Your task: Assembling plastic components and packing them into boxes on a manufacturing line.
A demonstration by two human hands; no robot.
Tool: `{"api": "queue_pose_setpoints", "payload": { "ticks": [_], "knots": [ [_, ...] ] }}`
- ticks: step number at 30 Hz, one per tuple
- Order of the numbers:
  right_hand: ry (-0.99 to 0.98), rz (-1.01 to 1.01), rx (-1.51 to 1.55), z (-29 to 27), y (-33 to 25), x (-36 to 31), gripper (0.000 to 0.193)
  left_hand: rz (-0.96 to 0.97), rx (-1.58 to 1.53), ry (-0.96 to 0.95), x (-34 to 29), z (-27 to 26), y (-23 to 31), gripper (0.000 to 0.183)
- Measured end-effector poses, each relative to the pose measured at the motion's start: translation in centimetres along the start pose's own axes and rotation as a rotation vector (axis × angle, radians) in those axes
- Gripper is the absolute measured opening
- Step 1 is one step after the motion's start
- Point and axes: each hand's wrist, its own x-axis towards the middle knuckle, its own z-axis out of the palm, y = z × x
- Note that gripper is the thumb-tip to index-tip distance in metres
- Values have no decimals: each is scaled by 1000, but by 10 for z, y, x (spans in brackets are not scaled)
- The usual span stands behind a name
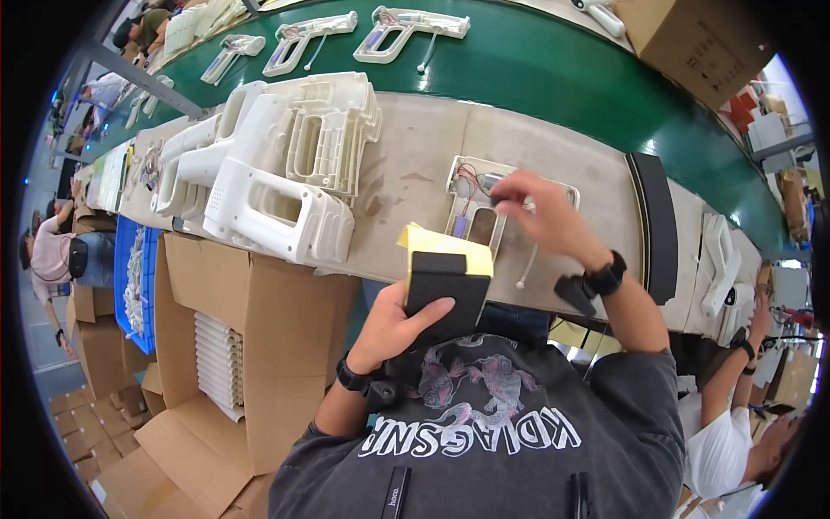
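My left hand (pixel 391 327) is closed around a stack of black foam sheets (pixel 441 294) with yellow backing paper (pixel 432 240), thumb pressed on its front. On the bench beyond it lies an open white gun-shaped plastic housing (pixel 455 180), with red and dark wires and a purple part (pixel 461 226) inside. Over this housing is my right hand (pixel 549 216), fingers bent together at a small black piece (pixel 497 200), probably foam. It partly hides the housing. A thin white cable (pixel 526 266) trails from the housing toward the bench's near edge.
Stacked white housing shells (pixel 285 164) stand left on the bench. Behind runs a green conveyor (pixel 527 65) carrying several opened housings (pixel 411 36). Long black foam strips (pixel 653 229) lie right. An open cardboard box (pixel 207 277) sits lower left, beside a blue crate (pixel 137 277). Another person works at right.
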Motion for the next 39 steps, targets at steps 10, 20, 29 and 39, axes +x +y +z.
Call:
{"api": "queue_pose_setpoints", "payload": {
  "ticks": [10, 20, 29, 39],
  "knots": [
    [237, -142, -441, 8, 31, 13, 23, -45, -32, 99, 10, -2, -4, 36],
    [122, -252, -160, 26, -40, -17, 31, -13, -21, 56, 21, 4, 0, 36],
    [-425, -4, 331, 29, -47, -19, 23, 131, 416, -205, 2, -19, -3, 34],
    [-205, -471, -394, 23, -6, 13, 27, -100, 151, -222, -16, -29, -7, 39]
  ]
}}
